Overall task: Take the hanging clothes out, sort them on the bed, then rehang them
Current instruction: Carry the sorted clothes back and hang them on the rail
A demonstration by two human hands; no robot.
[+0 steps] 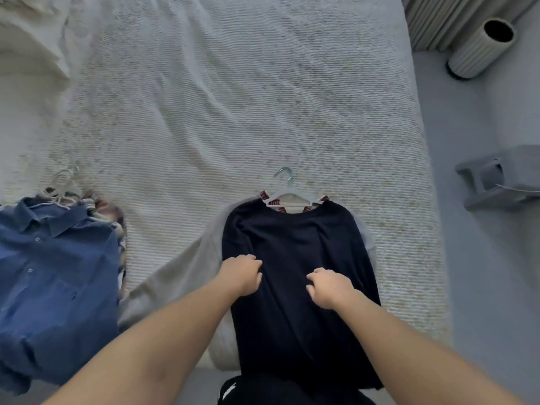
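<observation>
A dark navy top (298, 235) lies flat on the bed (204, 97) on a white hanger (287, 194), over a pale grey garment (175, 276) whose sleeve spreads to the left. My left hand (244, 273) rests on the top's left side with its fingers curled into the cloth. My right hand (328, 287) lies on the middle of the top, fingers curled and seemingly pinching the fabric. At the left a blue button shirt (52, 273) lies on a pile of other clothes with several pale hangers (62, 182).
A rumpled white duvet (26, 39) is at the bed's far left. On the grey floor to the right stand a ribbed cylindrical vase (482, 48) and a grey object (502, 176). A dark item with white stripes (233, 387) shows at the bottom edge.
</observation>
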